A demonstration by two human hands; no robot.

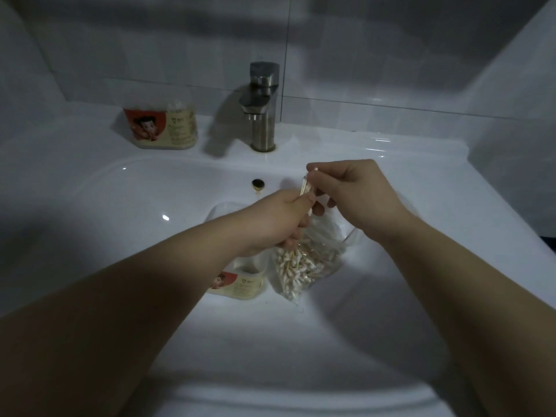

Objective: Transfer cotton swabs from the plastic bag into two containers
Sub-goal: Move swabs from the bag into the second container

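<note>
"What is she doing over the sink (421,188)?"

"Pulling a small bunch of cotton swabs (307,189) out of the plastic bag (307,263). The right hand (352,194) is pinching the bunch near its top, fingers curled in tight. The left hand (282,218) is gripping the bag's mouth, holding it up over the basin. I cannot tell whether it is steadying the swabs too."

"And the containers?"

"The near container (240,284) is sitting in the basin, just beside the bag and partly under the left wrist. The far container (162,124) is standing on the ledge beside the tap (261,109), with some swabs showing inside."

"So it's far from finished?"

"I'd say so, the bag is holding plenty. Next, I reckon, she needs to lift the bunch clear and lower it into a container, keeping the sticks together so none drop into the basin."
</note>
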